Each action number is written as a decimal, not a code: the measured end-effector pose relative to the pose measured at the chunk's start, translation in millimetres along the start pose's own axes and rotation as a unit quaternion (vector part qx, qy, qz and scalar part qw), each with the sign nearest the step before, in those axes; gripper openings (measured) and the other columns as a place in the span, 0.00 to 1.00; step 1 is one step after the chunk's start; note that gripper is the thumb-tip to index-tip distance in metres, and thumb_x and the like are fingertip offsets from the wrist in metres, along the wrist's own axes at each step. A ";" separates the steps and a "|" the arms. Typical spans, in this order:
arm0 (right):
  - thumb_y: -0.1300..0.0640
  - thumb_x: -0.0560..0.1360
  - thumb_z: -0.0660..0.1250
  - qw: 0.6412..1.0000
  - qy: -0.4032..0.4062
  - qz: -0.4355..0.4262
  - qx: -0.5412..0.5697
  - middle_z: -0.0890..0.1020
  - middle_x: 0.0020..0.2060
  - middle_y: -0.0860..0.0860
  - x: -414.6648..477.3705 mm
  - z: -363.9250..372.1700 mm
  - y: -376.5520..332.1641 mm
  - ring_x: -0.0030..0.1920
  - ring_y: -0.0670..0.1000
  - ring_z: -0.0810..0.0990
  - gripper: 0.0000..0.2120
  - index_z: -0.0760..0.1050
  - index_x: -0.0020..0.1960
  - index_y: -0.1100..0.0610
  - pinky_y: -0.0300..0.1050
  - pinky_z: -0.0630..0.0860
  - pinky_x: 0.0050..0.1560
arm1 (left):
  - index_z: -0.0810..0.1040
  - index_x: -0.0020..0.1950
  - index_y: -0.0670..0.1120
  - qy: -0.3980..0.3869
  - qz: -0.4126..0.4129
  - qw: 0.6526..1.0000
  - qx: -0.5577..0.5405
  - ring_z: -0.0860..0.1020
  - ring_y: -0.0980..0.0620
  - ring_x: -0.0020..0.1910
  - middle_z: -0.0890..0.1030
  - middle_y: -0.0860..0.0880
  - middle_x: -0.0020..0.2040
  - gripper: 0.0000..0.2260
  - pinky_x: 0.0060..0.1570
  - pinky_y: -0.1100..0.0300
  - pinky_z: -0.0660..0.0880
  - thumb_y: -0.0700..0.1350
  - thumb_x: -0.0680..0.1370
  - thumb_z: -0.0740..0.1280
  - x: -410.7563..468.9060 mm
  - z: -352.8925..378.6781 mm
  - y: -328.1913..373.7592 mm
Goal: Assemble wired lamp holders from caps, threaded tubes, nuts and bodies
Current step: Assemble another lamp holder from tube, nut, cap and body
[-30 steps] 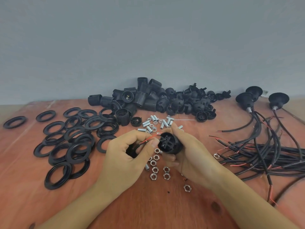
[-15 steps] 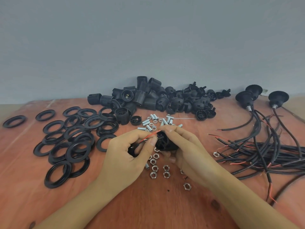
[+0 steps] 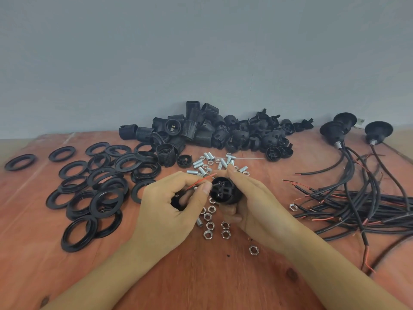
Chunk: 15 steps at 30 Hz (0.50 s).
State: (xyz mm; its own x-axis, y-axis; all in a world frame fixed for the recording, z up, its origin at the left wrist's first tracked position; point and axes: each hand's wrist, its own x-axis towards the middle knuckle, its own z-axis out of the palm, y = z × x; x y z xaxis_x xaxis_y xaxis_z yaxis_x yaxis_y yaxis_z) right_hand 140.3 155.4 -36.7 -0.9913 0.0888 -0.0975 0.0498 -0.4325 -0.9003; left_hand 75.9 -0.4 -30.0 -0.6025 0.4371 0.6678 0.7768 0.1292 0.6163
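My right hand [image 3: 252,204] grips a black lamp holder body [image 3: 224,191], its terminal face turned toward me. My left hand [image 3: 169,211] pinches a thin red wire [image 3: 201,181] at that face and holds a black cap [image 3: 178,201] under its curled fingers, mostly hidden. Below the hands lie several steel nuts [image 3: 210,225]. Short threaded tubes [image 3: 202,163] lie scattered just beyond the hands. A heap of black bodies and caps [image 3: 214,133] sits at the back.
Many black rings [image 3: 98,193] spread over the left of the wooden table [image 3: 201,276]. A bundle of black cables with red leads [image 3: 362,198] and three finished wired holders [image 3: 335,130] lie at the right. A grey wall stands behind.
My right hand has turned the body so its terminal face shows again, and both hands sit slightly lower. My left hand still pinches the red wire.
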 end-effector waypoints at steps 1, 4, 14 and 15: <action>0.44 0.76 0.64 1.000 -0.001 -0.001 -0.004 0.79 0.34 0.49 0.2 0.3 0.5 0.29 0.46 0.68 0.21 0.77 0.60 0.59 0.37 0.64 0.26 | 0.82 0.41 0.45 -0.003 -0.001 1.000 -0.001 0.69 0.54 0.26 0.66 0.54 0.26 0.06 0.31 0.58 0.70 0.45 0.76 0.69 -0.2 0.2 0.5; 0.43 0.75 0.65 1.000 0.002 -0.010 -0.010 0.78 0.34 0.49 0.2 0.9 1.9 0.29 0.46 0.68 0.23 0.78 0.61 0.59 0.37 0.65 0.27 | 0.83 0.41 0.46 -0.005 -0.005 1.000 -0.003 0.70 0.52 0.25 0.65 0.55 0.25 0.05 0.29 0.53 0.71 0.44 0.76 0.69 -0.4 0.4 1.9; 0.42 0.67 0.68 0.989 0.067 -0.109 -0.073 0.81 0.34 0.46 0.0 7.0 7.5 0.30 0.42 0.76 0.20 0.80 0.52 0.55 0.33 0.70 0.28 | 0.82 0.41 0.47 -0.007 0.004 1.000 0.015 0.71 0.53 0.27 0.68 0.57 0.27 0.04 0.30 0.62 0.70 0.44 0.76 0.70 0.6 0.9 -1.0; 0.42 0.68 0.67 0.987 0.072 -0.117 -0.082 0.81 0.35 0.46 0.1 7.8 8.3 0.30 0.42 0.76 0.20 0.80 0.52 0.55 0.32 0.70 0.29 | 0.82 0.42 0.47 -0.009 0.006 1.000 0.016 0.72 0.54 0.28 0.71 0.56 0.28 0.03 0.31 0.65 0.70 0.43 0.76 0.70 0.3 1.2 -1.5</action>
State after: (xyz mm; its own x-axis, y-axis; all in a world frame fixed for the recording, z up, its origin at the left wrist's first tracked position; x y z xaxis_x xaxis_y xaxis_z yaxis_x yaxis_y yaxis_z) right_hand 139.7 144.8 -40.9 -0.9507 0.3015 0.0728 -0.1483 -0.2357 -0.9604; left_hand 74.8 0.6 -31.2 -0.5903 0.4551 0.6667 0.7892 0.1521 0.5949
